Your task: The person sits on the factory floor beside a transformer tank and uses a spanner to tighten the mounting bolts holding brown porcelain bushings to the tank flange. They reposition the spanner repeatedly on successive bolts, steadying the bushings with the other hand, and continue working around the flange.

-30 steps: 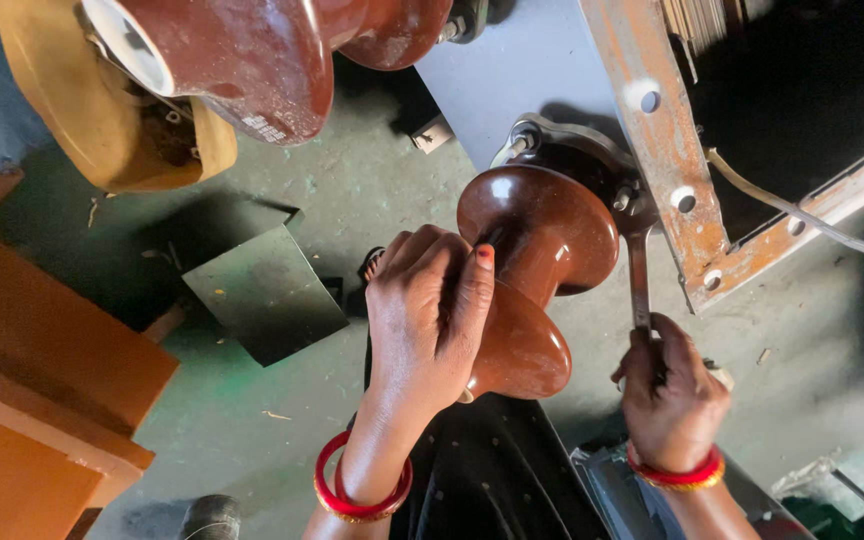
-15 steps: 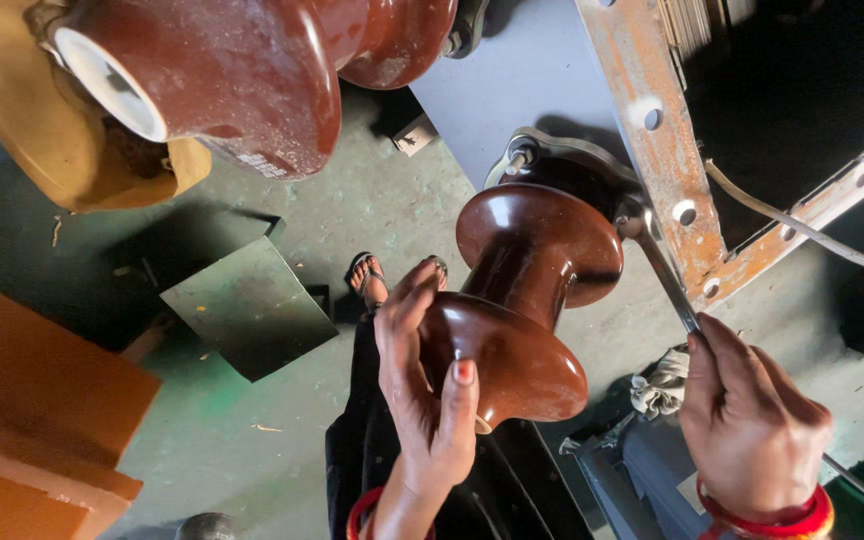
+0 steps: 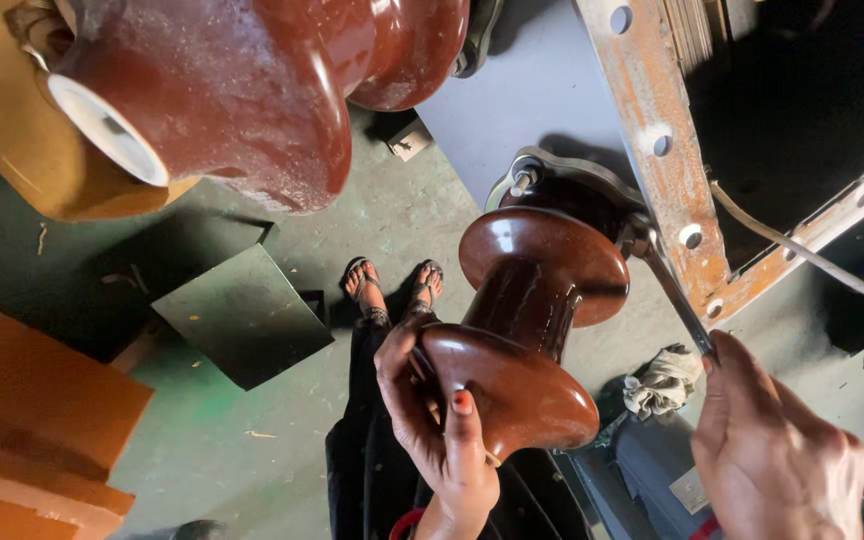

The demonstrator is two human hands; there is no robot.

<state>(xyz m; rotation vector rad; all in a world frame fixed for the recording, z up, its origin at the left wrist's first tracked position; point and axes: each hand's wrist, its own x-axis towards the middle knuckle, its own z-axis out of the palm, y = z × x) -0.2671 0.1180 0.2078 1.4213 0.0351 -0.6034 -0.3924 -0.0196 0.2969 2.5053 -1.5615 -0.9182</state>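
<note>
The left hand (image 3: pixel 432 420) is wrapped around the round bottom end of a shiny brown insulator (image 3: pixel 527 320), with the thumb lying across it. The insulator sticks out from a grey metal box (image 3: pixel 542 110), just beside a rusty metal bar (image 3: pixel 657 140) with holes in it. The right hand (image 3: pixel 772 455) is closed around the handle of a wrench (image 3: pixel 677 300). The head of the wrench sits on a bolt at the top end of the insulator. A bigger brown insulator (image 3: pixel 252 90) hangs near the top left. Far below, two feet in sandals (image 3: pixel 392 285) stand on the green floor (image 3: pixel 202 440), and a rag (image 3: pixel 662 380) lies near the right hand.
</note>
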